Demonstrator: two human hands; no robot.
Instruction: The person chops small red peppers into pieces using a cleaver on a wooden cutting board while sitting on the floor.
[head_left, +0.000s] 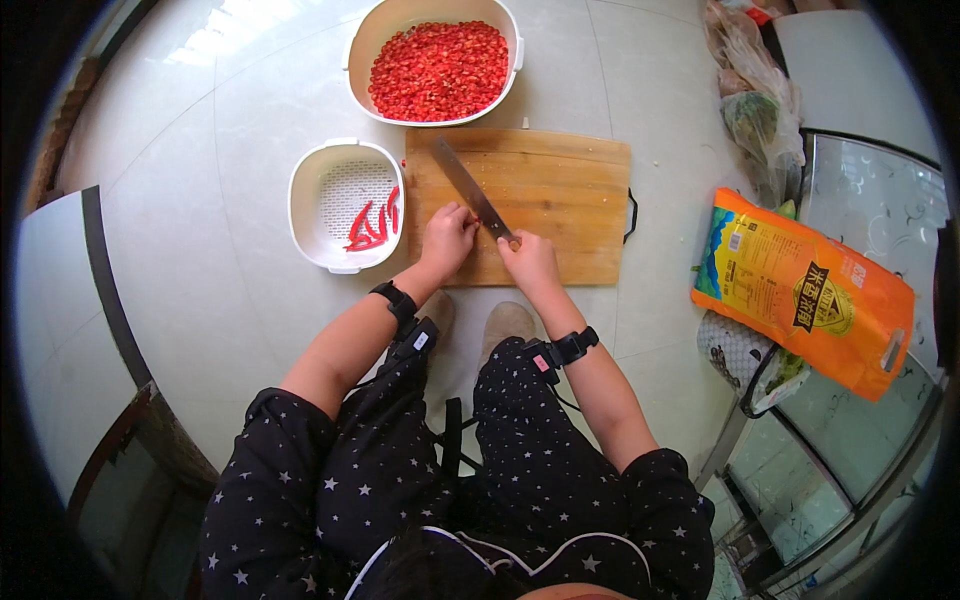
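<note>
My right hand (529, 261) is closed on the handle of a kitchen knife, whose broad blade (469, 184) slants up and left over a wooden cutting board (562, 180). Beside the blade, my left hand (448, 238) has its fingertips pressed on a small red piece of chili at the board, mostly hidden by the fingers. Left of the board, a white perforated basket (300, 202) holds several whole red chilies (358, 223). Beyond the board stands a white basin (360, 97) with a heap of chopped red chilies (442, 71).
The board lies on a tiled floor (255, 315), near my shoes (508, 324). At the right, a glass-panelled rack (870, 180) bears an orange printed bag (795, 292) and clear plastic bags of vegetables (754, 124). A pale panel with a dark edge (116, 300) stands at the left.
</note>
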